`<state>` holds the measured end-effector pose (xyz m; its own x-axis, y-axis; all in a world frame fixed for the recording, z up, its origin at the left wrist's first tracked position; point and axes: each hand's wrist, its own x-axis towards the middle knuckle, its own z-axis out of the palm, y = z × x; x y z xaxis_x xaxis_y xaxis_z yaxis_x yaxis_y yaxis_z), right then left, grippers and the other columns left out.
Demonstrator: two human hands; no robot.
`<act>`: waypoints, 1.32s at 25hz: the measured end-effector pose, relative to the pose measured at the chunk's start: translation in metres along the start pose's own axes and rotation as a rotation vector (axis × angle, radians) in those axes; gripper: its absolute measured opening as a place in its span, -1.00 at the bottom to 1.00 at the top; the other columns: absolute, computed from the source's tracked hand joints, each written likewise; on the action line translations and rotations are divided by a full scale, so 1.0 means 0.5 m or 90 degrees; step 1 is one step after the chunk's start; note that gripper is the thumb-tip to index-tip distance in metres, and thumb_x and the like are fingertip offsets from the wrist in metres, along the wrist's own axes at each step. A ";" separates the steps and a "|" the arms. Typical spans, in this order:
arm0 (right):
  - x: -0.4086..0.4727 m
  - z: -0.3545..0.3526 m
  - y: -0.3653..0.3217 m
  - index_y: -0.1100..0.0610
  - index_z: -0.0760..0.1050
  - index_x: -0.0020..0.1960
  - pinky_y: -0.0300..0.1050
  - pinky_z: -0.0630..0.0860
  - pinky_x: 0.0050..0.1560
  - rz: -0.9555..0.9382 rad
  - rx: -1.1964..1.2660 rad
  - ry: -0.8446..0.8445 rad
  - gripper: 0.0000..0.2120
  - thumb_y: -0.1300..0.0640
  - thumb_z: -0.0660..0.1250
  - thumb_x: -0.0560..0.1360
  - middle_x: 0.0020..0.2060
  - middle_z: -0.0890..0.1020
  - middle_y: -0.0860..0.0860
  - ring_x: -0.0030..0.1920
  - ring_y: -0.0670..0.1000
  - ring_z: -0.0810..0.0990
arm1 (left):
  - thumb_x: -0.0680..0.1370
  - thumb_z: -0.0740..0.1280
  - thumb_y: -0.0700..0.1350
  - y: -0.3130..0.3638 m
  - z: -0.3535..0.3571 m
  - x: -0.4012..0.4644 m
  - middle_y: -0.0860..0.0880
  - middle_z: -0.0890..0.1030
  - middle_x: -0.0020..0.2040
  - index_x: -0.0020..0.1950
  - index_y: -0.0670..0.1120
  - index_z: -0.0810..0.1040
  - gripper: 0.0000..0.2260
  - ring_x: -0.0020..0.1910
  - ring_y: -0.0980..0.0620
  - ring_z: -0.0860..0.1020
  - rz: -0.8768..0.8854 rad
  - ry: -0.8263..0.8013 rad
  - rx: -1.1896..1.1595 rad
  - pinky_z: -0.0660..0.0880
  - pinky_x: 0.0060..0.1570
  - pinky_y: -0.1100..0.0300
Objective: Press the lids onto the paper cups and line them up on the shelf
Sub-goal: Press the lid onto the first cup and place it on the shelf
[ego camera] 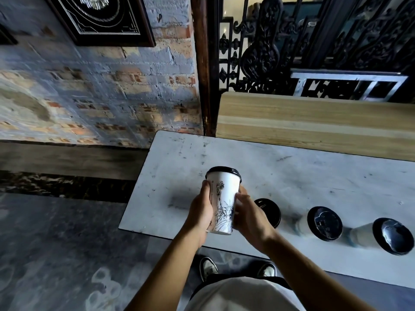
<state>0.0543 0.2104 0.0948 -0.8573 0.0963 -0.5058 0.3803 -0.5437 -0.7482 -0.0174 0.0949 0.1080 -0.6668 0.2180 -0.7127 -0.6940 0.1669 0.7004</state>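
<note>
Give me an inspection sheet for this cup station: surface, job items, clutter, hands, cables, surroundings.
Surface: white marble-look shelf top, scuffed with dark marks.
Job's things: held cup, white with a statue drawing, black lid on, lifted above the shelf. Three more lidded cups stand in a row to its right: nearest cup, partly hidden by the right hand; middle cup; far cup.
Clutter: nothing seen.
Hands: left hand and right hand each have a grip on a side of the held cup.
Cables: nothing seen.
Surroundings: brick wall, framed picture, wooden bench top, black ornate ironwork, dark floor.
</note>
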 end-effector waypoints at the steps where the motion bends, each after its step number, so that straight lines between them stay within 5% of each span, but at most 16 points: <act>1: -0.001 -0.004 0.004 -0.16 0.68 0.15 0.19 0.44 0.11 -0.012 0.005 -0.003 -0.59 -0.06 0.04 0.71 0.09 0.65 0.25 0.04 0.20 0.56 | 0.61 0.10 0.35 -0.001 0.002 -0.002 -0.19 0.75 0.03 0.07 -0.07 0.67 -0.43 0.05 -0.22 0.72 -0.002 0.005 0.007 0.60 0.13 -0.37; 5: 0.002 -0.024 0.005 -0.01 0.34 0.51 0.09 0.56 0.03 -0.032 -0.001 0.023 -0.54 0.07 0.14 0.61 -0.04 0.70 0.12 -0.09 0.11 0.67 | 0.63 0.03 0.34 -0.005 0.006 -0.009 -0.10 0.74 0.00 -0.02 0.00 0.66 -0.45 0.02 -0.10 0.71 0.008 0.033 0.076 0.65 0.12 -0.11; 9: -0.007 -0.029 -0.009 -0.03 0.40 0.47 0.06 0.64 -0.07 -0.024 0.014 0.034 -0.61 0.19 0.09 0.69 -0.04 0.67 0.17 -0.11 0.12 0.65 | 0.69 0.07 0.19 0.007 0.012 -0.021 -0.13 0.64 -0.24 -0.21 -0.13 0.55 -0.49 -0.16 -0.15 0.63 0.137 0.077 0.217 0.47 -0.17 0.07; 12: -0.008 -0.036 -0.016 -0.02 0.43 0.45 -0.05 0.64 -0.21 -0.007 0.034 0.044 -0.63 0.17 0.13 0.69 -0.09 0.68 0.14 -0.20 0.06 0.65 | 0.67 0.25 0.02 0.004 0.001 -0.018 -0.07 0.66 -0.17 -0.11 -0.12 0.53 -0.74 -0.10 -0.13 0.61 0.291 0.163 0.236 0.46 -0.18 0.16; 15: -0.008 -0.042 -0.022 -0.02 0.47 0.44 0.14 0.63 0.04 -0.018 0.030 0.036 -0.63 0.11 0.21 0.65 0.09 0.70 0.25 -0.01 0.18 0.67 | 0.60 0.37 -0.21 0.002 -0.018 -0.019 0.05 0.67 -0.14 0.00 -0.09 0.60 -0.96 -0.18 0.08 0.62 0.439 0.146 0.177 0.48 -0.21 0.41; 20: -0.013 -0.052 -0.032 0.09 0.52 0.36 0.44 0.54 0.27 -0.042 -0.046 0.039 -0.55 -0.05 0.35 0.52 0.14 0.72 0.22 0.08 0.25 0.71 | 0.54 0.33 -0.40 -0.004 -0.027 -0.027 0.01 0.67 0.05 0.11 0.03 0.70 -0.63 -0.01 0.15 0.65 0.539 0.097 0.224 0.58 -0.08 0.31; 27: -0.009 -0.071 -0.040 0.04 0.45 0.42 0.53 0.46 0.30 -0.046 -0.016 -0.009 -0.35 -0.22 0.49 0.44 0.34 0.59 0.30 0.30 0.42 0.60 | 0.52 0.47 -0.04 -0.010 -0.018 -0.034 -0.02 0.67 0.06 0.21 0.05 0.66 -0.74 -0.07 0.18 0.68 0.470 0.038 0.146 0.55 -0.08 0.39; 30: -0.003 -0.079 -0.043 -0.09 0.44 0.45 0.39 0.52 0.31 -0.046 -0.003 -0.002 -0.50 -0.21 0.25 0.56 0.32 0.63 0.28 0.30 0.41 0.60 | 0.56 0.46 -0.18 -0.010 -0.022 -0.028 -0.05 0.66 0.06 0.21 0.06 0.65 -0.74 -0.11 0.18 0.67 0.497 0.049 0.164 0.53 -0.12 0.41; 33: 0.002 -0.080 -0.050 -0.27 0.44 0.43 0.15 0.65 0.08 -0.046 -0.016 0.047 -0.62 -0.06 0.14 0.65 0.08 0.65 0.29 0.06 0.27 0.67 | 0.57 0.40 -0.36 -0.010 -0.029 -0.027 -0.11 0.65 0.00 0.17 0.02 0.68 -0.69 -0.10 0.14 0.65 0.571 0.061 0.162 0.53 -0.09 0.39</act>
<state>0.0579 0.2574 0.0961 -0.8557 0.1962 -0.4789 0.3269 -0.5125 -0.7940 -0.0089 0.0773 0.1137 -0.9514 0.2893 0.1055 0.1630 0.1825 0.9696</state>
